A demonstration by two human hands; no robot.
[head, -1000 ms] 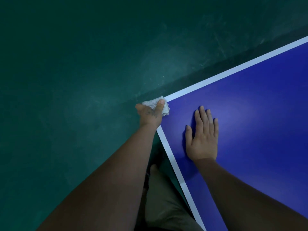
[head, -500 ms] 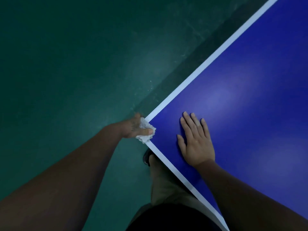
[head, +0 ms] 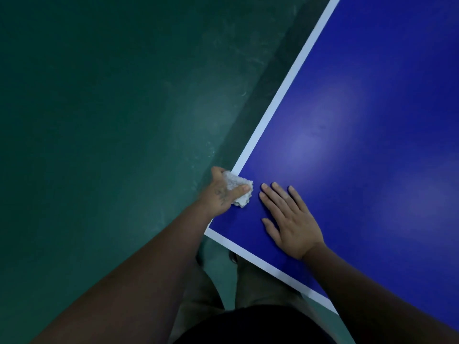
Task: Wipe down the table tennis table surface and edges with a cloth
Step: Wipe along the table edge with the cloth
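From my end, the left hand [head: 219,194] has its fingers and thumb curled round a small white cloth [head: 238,187]. The cloth is bunched into a lumpy wad with a nubby, towel-like surface, and the thumb lies across the top of it. There's a dark mark on the back of that hand, too small for me to read. The cloth sits on the table [head: 347,120] near its corner, partly over the white border stripe [head: 280,95] on the left edge and partly on the blue.

Just beside it, the right hand [head: 290,219] lies flat on the tabletop, palm down, fingers straight and slightly spread, holding nothing. The tabletop is a smooth deep blue with soft pale glare patches. The stripe runs crisp and straight along both edges.

Off the table is a dull green floor [head: 99,120], scuffed and chalky in places, with a darker band alongside the table edge. Khaki trousers [head: 198,294] show at the bottom.
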